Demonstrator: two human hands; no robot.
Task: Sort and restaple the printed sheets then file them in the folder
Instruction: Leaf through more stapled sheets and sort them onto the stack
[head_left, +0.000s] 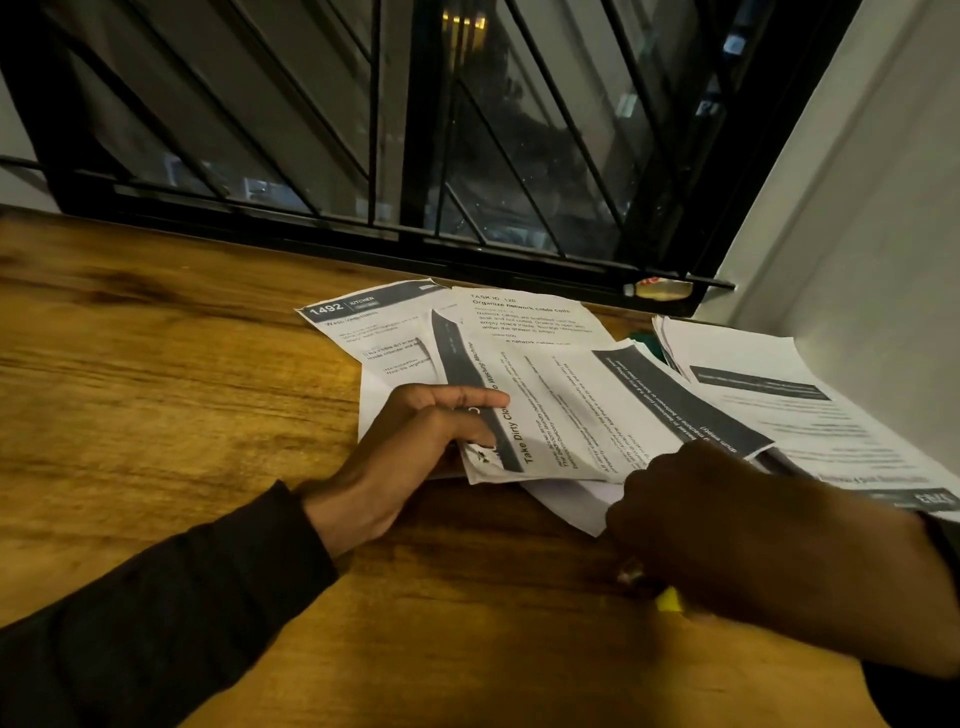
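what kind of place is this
Probably a home desk or study corner at night: a wooden table pushed against a barred window with darkness outside, and loose printed sheets spread beside a white wall.

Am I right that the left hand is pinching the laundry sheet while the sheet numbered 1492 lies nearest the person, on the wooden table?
Not quite. The head view shows the sheet numbered 1492 lying at the far side of the pile, toward the window, not nearest the person. The rest holds: the left hand pinches the laundry sheet on the wooden table.
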